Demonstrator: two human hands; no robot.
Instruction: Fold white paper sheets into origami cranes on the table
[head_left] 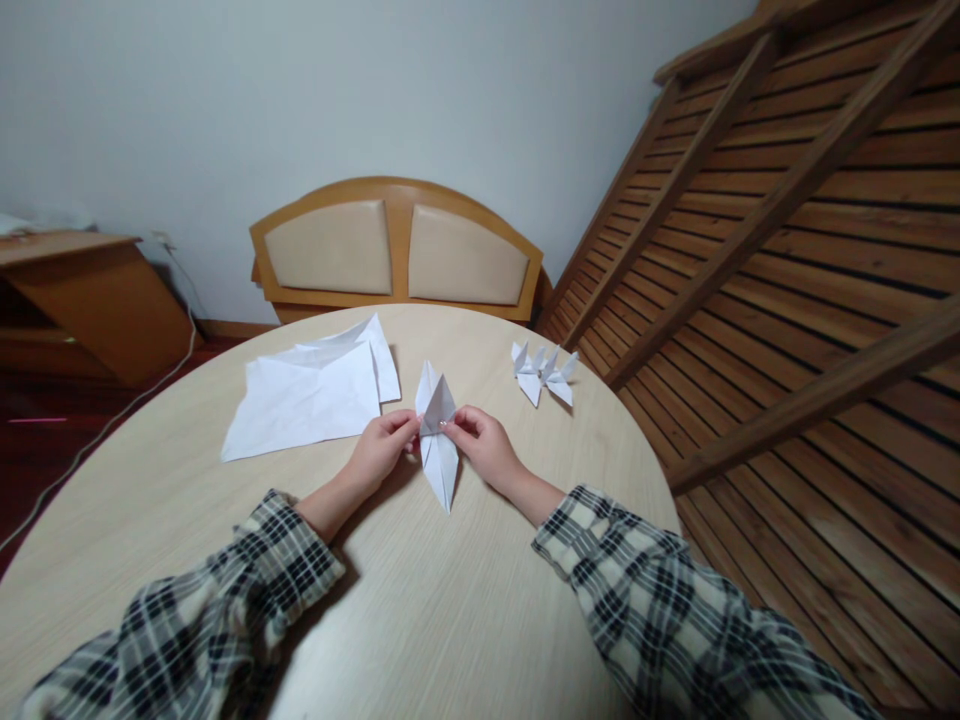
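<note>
A white folded paper [441, 465], long and diamond-shaped with pointed flaps, is held over the middle of the round table [480, 620]. My left hand [382, 445] pinches its left edge between thumb and fingers. On the opposite edge, my right hand [484, 440] grips the paper near its middle crease. One flap rises toward the far side, and the lower point aims back at me. Left of my hands lie several loose white paper sheets [307, 395], overlapping and slightly creased. Small finished-looking origami cranes [529, 385] stand close together at the right rear.
Behind the table stands a wooden headboard [399, 240] with two beige padded panels. Slatted wooden boards [750, 260] lean along the right side. A wooden desk [97, 300] is at the far left, with a white cable [142, 395] running down to the dark floor.
</note>
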